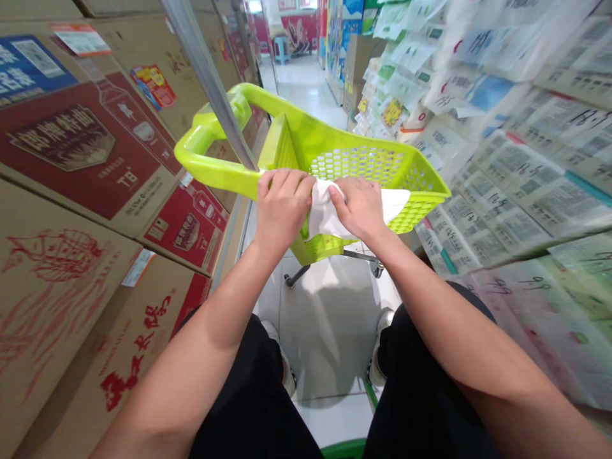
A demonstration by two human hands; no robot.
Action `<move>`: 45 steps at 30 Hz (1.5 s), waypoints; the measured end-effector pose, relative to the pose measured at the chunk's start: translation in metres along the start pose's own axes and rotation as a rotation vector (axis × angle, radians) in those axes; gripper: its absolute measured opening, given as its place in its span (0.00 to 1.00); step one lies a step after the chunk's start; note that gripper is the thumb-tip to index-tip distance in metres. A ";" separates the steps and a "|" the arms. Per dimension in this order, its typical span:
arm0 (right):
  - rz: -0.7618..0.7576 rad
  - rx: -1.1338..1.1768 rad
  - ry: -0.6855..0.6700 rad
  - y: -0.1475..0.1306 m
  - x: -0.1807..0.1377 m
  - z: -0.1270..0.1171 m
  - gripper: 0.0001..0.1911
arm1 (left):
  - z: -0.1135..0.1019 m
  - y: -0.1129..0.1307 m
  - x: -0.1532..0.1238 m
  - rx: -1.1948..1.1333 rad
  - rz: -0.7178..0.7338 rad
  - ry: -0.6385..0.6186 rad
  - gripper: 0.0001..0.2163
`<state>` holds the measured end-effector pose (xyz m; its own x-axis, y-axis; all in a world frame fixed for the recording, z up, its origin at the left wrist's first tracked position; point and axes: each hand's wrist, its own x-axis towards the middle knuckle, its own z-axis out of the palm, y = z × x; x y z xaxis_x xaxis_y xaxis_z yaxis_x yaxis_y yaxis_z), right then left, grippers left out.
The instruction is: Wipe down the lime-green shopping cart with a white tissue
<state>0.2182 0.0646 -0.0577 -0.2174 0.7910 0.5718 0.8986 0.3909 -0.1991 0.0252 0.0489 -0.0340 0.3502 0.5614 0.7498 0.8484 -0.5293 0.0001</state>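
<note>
One green basket, one white cloth on the basket's near rim, two hands on that rim, left hand, right hand, two shoes below the basket, one metal pole crossing the basket's handle

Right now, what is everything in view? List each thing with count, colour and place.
shopping basket: one, lime green, on a wheeled frame in the aisle, centre
white cloth: one, on the basket's near rim
metal pole: one, grey, slanting up from the rim
cardboard cartons: several, brown and red, stacked left
packaged goods: many, pale printed packs, shelved right
floor tiles: white, below
shoes: two, pale
left hand: on rim beside the cloth
right hand: pressing the cloth
</note>
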 end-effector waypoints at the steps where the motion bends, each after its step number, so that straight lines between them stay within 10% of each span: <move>1: -0.001 0.003 -0.021 0.005 0.000 -0.002 0.37 | -0.001 -0.003 0.000 0.002 0.003 0.006 0.10; 13: 0.466 -0.219 -0.157 0.130 -0.014 -0.025 0.52 | -0.001 -0.031 -0.002 0.011 -0.008 0.039 0.11; 26: -0.018 0.038 0.010 -0.001 -0.003 0.001 0.41 | 0.001 -0.005 -0.003 -0.054 -0.044 0.032 0.20; 39: 0.428 -0.300 -0.170 0.113 -0.012 -0.024 0.40 | 0.004 -0.037 -0.001 -0.043 -0.032 0.046 0.11; 45: 0.323 -0.224 -0.097 0.083 -0.011 -0.014 0.34 | 0.008 -0.022 -0.003 -0.002 0.004 0.087 0.14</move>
<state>0.3003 0.0812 -0.0691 0.0641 0.9014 0.4281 0.9852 0.0113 -0.1713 0.0089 0.0634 -0.0412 0.3176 0.5016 0.8047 0.8464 -0.5326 -0.0021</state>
